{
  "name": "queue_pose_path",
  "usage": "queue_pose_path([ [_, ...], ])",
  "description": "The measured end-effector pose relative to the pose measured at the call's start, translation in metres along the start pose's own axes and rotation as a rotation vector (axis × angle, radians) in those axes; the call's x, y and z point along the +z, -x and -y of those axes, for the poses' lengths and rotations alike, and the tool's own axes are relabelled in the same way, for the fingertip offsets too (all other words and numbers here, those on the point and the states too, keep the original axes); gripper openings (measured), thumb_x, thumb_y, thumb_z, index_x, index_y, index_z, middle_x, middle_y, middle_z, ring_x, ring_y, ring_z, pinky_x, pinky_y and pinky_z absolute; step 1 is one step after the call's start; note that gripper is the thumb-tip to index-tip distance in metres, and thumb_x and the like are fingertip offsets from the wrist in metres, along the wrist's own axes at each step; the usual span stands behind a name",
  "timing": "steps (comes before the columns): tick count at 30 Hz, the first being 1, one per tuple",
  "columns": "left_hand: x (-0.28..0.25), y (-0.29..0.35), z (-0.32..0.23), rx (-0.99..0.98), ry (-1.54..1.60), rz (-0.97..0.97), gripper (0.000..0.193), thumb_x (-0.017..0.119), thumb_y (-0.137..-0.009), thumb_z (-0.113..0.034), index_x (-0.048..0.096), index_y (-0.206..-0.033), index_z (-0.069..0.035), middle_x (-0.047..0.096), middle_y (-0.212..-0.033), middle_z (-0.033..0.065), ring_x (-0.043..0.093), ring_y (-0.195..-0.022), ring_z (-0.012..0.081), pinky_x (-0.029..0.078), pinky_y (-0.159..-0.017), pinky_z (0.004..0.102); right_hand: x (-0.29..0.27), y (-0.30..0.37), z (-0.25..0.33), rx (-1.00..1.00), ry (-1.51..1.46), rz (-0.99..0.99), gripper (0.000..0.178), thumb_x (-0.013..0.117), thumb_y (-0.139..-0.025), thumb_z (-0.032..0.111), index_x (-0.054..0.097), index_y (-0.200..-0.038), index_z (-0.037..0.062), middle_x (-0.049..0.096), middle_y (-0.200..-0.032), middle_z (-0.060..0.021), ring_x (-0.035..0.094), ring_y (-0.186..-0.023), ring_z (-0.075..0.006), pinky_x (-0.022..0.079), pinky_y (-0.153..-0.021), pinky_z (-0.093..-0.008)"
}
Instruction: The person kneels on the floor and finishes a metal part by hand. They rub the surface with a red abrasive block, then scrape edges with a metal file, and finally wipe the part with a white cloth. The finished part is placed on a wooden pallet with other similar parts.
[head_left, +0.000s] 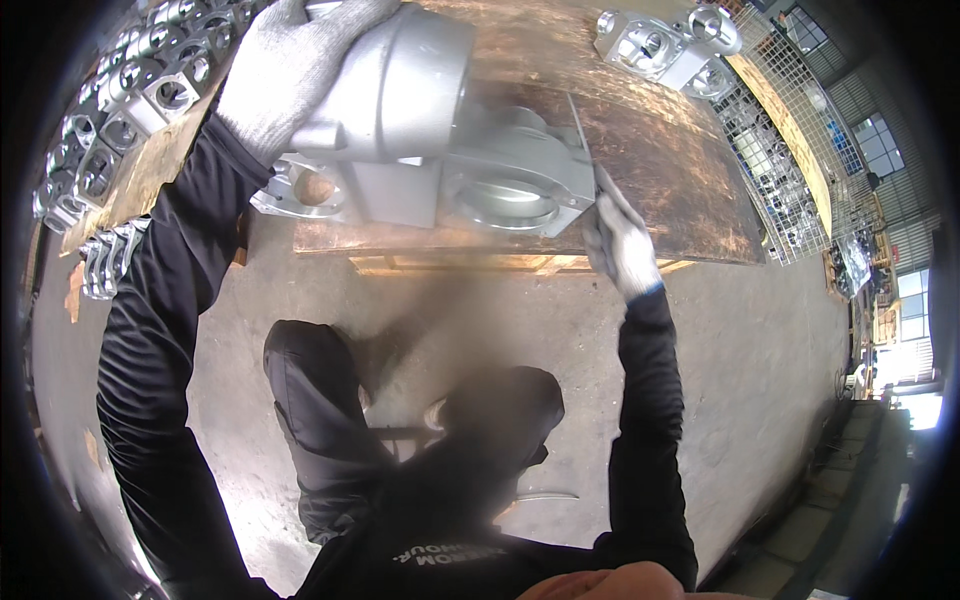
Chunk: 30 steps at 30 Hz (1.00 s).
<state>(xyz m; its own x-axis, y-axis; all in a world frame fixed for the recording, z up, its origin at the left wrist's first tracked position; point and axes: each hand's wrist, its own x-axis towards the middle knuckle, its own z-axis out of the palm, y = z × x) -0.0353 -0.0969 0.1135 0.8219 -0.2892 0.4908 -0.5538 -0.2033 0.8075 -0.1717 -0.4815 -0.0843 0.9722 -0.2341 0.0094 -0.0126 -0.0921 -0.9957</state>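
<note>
A large silver metal casting (395, 190) with round openings lies on the wooden tabletop near its front edge. My left hand (290, 75), in a white knitted glove, is closed over the casting's upper left part. At the casting's right end, my right hand (622, 245), also gloved, is closed on a thin, flat, file-like tool (581, 130). The tool's long edge runs away from me along the casting's flat end face. Blur over the middle of the view softens the casting's details.
More silver castings (665, 50) stand at the tabletop's (690, 190) far right. Many similar ones (125, 130) sit in rows on a board to the left. A wire mesh cage (790, 120) with metal parts is beyond the right edge. My legs are below, over a concrete floor (740, 400).
</note>
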Motion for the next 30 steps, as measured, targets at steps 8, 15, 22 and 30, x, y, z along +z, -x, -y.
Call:
queue_pose_path([
  [8,0.001,0.009,-0.012,0.035,0.033,0.021,0.047,0.075,-0.1,-0.037,0.07,-0.13,-0.002,0.075,-0.115,0.0143,0.075,-0.097,0.0183,0.06,-0.088,0.0294,0.01,-0.023,-0.015,-0.275,-0.202,0.099,0.048,0.047,-0.113,0.001,0.045,-0.161,-0.0002,0.051,-0.163,-0.0115,0.043,-0.153,-0.0204,0.031,-0.127,-0.0328],
  [15,0.005,0.009,-0.02,0.062,0.043,0.02,0.045,0.075,-0.101,-0.038,0.071,-0.129,-0.002,0.075,-0.113,0.0138,0.075,-0.096,0.0183,0.061,-0.088,0.0296,0.001,-0.032,-0.023,-0.186,0.176,-0.019,0.057,0.041,-0.107,-0.008,0.048,-0.161,0.0071,0.056,-0.16,-0.0117,0.051,-0.147,-0.0197,0.035,-0.124,-0.0324],
  [22,0.006,0.013,-0.019,0.077,0.039,0.027,0.043,0.076,-0.1,-0.038,0.073,-0.124,-0.003,0.076,-0.109,0.012,0.074,-0.094,0.0174,0.06,-0.088,0.0297,0.005,-0.048,-0.022,-0.197,-0.216,0.044,0.059,0.04,-0.103,-0.015,0.048,-0.159,0.0005,0.047,-0.167,-0.0127,0.042,-0.154,-0.0197,0.028,-0.129,-0.0323],
  [30,0.007,0.036,-0.009,0.125,-0.218,-0.158,0.055,0.083,-0.09,-0.046,0.068,-0.121,-0.003,0.076,-0.098,0.0151,0.076,-0.084,0.0208,0.062,-0.076,0.0366,-0.015,-0.018,0.066,0.136,0.26,0.103,0.048,0.058,-0.113,0.028,0.055,-0.158,0.0135,0.067,-0.144,-0.0075,0.062,-0.12,-0.0136,0.051,-0.105,-0.0287],
])
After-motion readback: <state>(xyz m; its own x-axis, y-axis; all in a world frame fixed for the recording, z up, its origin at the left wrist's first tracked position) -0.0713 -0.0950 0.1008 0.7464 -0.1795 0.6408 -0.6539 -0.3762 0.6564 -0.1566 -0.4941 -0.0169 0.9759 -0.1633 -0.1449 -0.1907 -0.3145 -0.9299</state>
